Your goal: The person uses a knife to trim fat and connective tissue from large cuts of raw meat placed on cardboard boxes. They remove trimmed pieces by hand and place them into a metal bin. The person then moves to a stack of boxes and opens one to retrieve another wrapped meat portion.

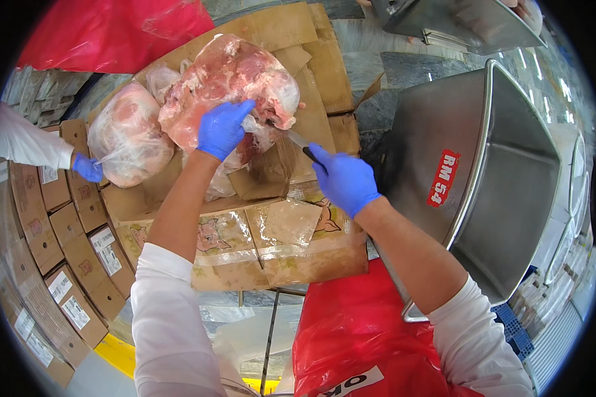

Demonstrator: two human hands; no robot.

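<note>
My right hand (346,183), in a blue glove, is wrapped round the dark handle of a knife (299,140). The knife's blade points up and left, its tip at the lower edge of a large raw piece of meat (208,89). My left hand (222,130), also gloved in blue, presses against that meat, closed on loose clear plastic wrap (263,135) with one finger sticking out. Torn wrap hangs round the meat's right end. Both lie over a big opened cardboard box (311,228). Left of the meat sits another piece, still bagged in clear plastic (131,135).
At the left, a co-worker's blue-gloved hand (87,167) pulls at the bagged piece's plastic. A deep metal bin (437,112) stands close on my right; another metal bin (453,26) is farther back. Stacked cartons (79,301) line the left side. A red apron (116,33) shows across the box.
</note>
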